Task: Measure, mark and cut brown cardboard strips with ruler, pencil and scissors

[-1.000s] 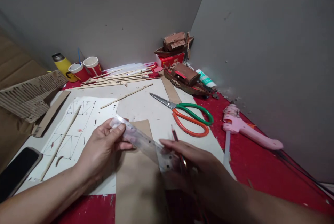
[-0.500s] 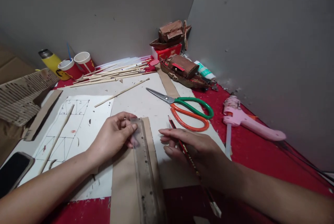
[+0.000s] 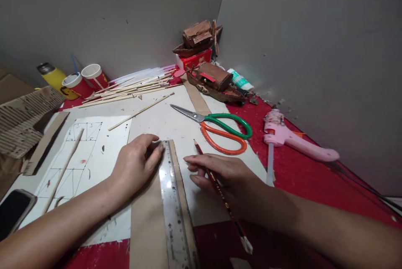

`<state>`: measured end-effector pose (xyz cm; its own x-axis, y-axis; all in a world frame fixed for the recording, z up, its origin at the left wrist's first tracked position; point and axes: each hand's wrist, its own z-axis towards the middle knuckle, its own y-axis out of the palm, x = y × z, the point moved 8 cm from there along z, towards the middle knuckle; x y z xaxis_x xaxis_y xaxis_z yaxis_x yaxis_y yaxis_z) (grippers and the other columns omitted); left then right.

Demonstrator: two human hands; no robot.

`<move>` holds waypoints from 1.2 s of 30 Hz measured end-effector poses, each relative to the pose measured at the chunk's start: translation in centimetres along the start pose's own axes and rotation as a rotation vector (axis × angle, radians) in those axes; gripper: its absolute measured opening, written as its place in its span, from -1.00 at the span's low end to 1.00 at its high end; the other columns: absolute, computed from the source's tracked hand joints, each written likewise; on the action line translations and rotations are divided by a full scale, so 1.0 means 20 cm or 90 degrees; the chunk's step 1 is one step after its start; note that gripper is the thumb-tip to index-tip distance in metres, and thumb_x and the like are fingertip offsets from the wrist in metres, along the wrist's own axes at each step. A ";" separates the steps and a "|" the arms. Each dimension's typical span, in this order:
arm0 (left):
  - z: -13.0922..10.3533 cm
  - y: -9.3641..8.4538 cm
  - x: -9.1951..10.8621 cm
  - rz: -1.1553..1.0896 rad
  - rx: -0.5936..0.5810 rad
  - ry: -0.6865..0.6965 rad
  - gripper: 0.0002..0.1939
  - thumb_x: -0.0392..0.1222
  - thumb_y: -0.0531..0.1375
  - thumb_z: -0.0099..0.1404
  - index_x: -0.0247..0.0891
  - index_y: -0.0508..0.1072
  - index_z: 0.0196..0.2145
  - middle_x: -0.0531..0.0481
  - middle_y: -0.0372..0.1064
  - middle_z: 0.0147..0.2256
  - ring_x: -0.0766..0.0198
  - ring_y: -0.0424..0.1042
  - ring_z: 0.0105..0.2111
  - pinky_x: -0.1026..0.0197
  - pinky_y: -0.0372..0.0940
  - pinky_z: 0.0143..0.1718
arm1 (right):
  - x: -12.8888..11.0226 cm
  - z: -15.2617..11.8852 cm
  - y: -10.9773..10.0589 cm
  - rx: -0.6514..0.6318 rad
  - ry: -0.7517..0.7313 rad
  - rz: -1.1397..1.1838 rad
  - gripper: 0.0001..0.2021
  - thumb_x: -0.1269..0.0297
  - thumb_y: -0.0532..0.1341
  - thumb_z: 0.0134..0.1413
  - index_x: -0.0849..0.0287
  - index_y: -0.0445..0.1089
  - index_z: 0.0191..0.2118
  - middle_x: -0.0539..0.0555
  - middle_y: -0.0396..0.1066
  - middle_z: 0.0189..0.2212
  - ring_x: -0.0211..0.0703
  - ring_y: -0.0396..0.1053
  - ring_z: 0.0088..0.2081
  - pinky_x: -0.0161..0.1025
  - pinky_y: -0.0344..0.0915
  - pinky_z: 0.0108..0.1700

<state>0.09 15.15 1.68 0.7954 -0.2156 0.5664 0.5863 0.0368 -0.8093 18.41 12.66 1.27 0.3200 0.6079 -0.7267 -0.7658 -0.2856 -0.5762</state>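
A clear plastic ruler (image 3: pixel 172 202) lies lengthwise on a strip of brown cardboard (image 3: pixel 146 223). My left hand (image 3: pixel 136 164) rests at the ruler's far end, thumb and bent fingers pinching its left edge. To the right of the ruler, my right hand (image 3: pixel 220 181) holds a red and black pencil (image 3: pixel 220 191) between its fingers, the tip pointing away from me above the white sheet. Scissors (image 3: pixel 216 129) with green and orange handles lie just beyond my right hand. A paper with a drawn frame pattern (image 3: pixel 94 152) and a wooden stick on it is under my left forearm.
Thin wooden sticks (image 3: pixel 128 91), two red cups (image 3: pixel 94 77), a yellow bottle (image 3: pixel 53 77) and model boats (image 3: pixel 215 78) stand at the back. A pink glue gun (image 3: pixel 292 139) lies right; a phone (image 3: pixel 15 210) and corrugated cardboard (image 3: pixel 25 114) are left.
The view has shifted slightly, so most things appear a little further left. My left fingers have moved to the ruler's edge, off its top face. The pencil stays in my right hand.
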 end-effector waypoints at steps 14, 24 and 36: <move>-0.33 0.10 0.15 0.171 -0.120 0.358 -0.35 -0.04 0.19 0.37 -0.46 0.17 0.28 -0.51 0.23 0.23 -0.23 0.18 0.28 -0.27 0.29 0.15 | 0.00 0.01 0.01 -0.014 0.018 0.004 -0.73 0.42 0.17 0.23 0.20 0.43 0.03 0.20 0.61 -0.21 -0.08 0.59 -0.25 -0.22 0.51 -0.25; -0.32 0.12 0.16 0.202 -0.135 0.362 -0.36 -0.04 0.17 0.37 -0.54 0.21 0.25 -0.53 0.24 0.22 -0.23 0.21 0.27 -0.24 0.31 0.15 | 0.00 0.01 0.02 -0.034 0.010 0.002 -0.72 0.44 0.17 0.22 0.20 0.43 0.03 0.21 0.60 -0.15 -0.07 0.59 -0.19 -0.21 0.50 -0.18; -0.30 0.11 0.14 0.178 -0.154 0.342 -0.32 0.02 0.19 0.36 -0.45 0.17 0.28 -0.47 0.27 0.21 -0.20 0.25 0.24 -0.23 0.27 0.18 | 0.06 -0.01 -0.01 0.023 0.110 0.059 -0.67 0.33 0.01 0.38 0.16 0.35 0.15 0.07 0.57 -0.29 -0.23 0.51 -0.40 -0.27 0.47 -0.28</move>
<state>2.68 8.83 0.53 0.6884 -0.6900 0.2235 0.2676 -0.0449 -0.9625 19.07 13.38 0.54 0.3354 0.4426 -0.8316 -0.8155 -0.3056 -0.4915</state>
